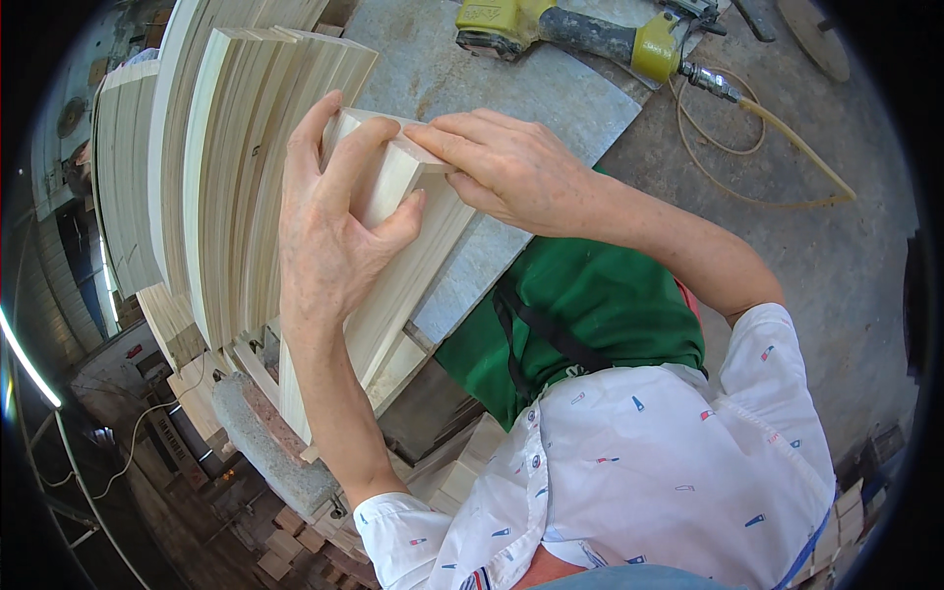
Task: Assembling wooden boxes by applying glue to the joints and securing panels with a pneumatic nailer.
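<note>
A pale wooden board point(401, 175) lies at the middle, its squared end meeting another piece at a corner. My left hand point(329, 226) spans this board, with index and middle fingers curled over its far side and the thumb on the near side. At the board's right corner is my right hand point(511, 172), its fingers pressed together against the edge; the thumb tip is partly hidden. Below them a longer pale board point(423, 261) slants down toward the lower left, passing behind my left forearm.
Tall stacks of pale boards point(236, 167) stand close on the left. A grey metal sheet point(433, 74) covers the bench top. A yellow-green nail gun point(590, 29) rests at the far edge, its air hose point(801, 138) trailing right. A rough grey block point(265, 438) sits lower left, near wood offcuts point(285, 546).
</note>
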`<move>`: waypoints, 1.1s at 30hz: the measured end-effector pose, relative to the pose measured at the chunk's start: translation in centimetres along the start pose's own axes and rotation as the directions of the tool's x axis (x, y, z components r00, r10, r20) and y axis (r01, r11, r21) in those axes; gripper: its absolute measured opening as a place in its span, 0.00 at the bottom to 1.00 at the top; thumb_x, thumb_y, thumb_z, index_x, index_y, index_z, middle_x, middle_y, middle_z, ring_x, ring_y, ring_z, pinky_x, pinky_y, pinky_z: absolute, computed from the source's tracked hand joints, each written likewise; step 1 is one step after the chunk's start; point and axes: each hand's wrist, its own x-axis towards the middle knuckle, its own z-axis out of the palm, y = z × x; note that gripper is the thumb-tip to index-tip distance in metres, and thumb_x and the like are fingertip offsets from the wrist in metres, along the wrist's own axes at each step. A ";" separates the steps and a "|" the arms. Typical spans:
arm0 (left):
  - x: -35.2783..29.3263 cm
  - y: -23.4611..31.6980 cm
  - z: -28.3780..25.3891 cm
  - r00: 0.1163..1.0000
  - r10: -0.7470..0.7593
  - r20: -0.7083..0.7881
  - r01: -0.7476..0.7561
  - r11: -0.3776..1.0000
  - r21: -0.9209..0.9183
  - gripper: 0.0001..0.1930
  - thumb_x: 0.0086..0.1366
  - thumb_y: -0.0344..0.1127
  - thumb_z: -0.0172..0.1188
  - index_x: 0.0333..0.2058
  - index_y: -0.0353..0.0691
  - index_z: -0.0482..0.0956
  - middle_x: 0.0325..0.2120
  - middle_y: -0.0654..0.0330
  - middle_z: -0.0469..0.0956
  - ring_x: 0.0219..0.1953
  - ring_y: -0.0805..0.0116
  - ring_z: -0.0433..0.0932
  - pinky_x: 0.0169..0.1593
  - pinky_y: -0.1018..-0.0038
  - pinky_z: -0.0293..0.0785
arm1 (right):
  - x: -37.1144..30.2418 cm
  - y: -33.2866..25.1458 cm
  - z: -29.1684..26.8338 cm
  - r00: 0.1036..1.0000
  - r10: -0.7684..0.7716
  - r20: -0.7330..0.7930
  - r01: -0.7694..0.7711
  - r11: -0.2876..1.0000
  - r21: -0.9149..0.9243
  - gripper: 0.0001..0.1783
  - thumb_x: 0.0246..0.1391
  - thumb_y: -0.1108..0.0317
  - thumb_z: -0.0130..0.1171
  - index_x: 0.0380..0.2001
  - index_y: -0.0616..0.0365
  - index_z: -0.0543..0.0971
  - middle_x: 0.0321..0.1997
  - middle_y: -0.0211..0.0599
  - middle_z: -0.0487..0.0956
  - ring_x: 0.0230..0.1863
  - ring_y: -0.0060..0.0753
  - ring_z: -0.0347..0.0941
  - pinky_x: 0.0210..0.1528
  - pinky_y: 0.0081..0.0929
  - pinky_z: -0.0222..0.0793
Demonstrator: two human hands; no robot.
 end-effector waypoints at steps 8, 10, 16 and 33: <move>0.1 -0.2 0.1 1.000 0.026 -0.014 -0.026 1.000 -0.005 0.25 0.45 0.38 0.69 0.47 0.49 0.79 0.61 0.48 0.64 0.58 0.46 0.70 0.55 0.56 0.73 | 1.3 0.3 -3.6 0.974 0.107 0.199 -0.136 0.981 0.138 0.25 0.52 0.69 0.60 0.54 0.60 0.73 0.46 0.43 0.78 0.47 0.43 0.76 0.45 0.37 0.75; -0.3 -0.3 -0.2 0.999 0.027 -0.024 -0.027 1.000 0.004 0.25 0.45 0.38 0.68 0.47 0.49 0.79 0.61 0.48 0.64 0.58 0.46 0.70 0.55 0.56 0.73 | 3.4 1.2 -6.8 0.967 0.179 0.179 -0.206 0.968 0.145 0.24 0.52 0.66 0.62 0.53 0.61 0.74 0.46 0.45 0.79 0.46 0.43 0.77 0.46 0.36 0.75; -0.5 -0.2 -0.1 0.999 0.005 -0.034 -0.006 0.999 -0.053 0.27 0.49 0.48 0.72 0.49 0.50 0.78 0.60 0.44 0.63 0.58 0.43 0.69 0.56 0.54 0.71 | 3.7 -0.3 -7.7 0.949 0.206 0.240 -0.256 0.946 0.201 0.24 0.52 0.62 0.65 0.49 0.64 0.76 0.45 0.47 0.80 0.44 0.43 0.78 0.47 0.35 0.74; 0.4 0.1 -0.4 0.999 -0.036 0.030 0.041 0.983 -0.177 0.26 0.47 0.41 0.73 0.47 0.46 0.78 0.55 0.46 0.68 0.60 0.51 0.68 0.58 0.60 0.69 | 1.6 -0.5 -0.7 0.997 -0.067 0.024 0.067 0.998 -0.021 0.24 0.49 0.72 0.60 0.53 0.64 0.74 0.44 0.45 0.79 0.45 0.47 0.76 0.47 0.40 0.74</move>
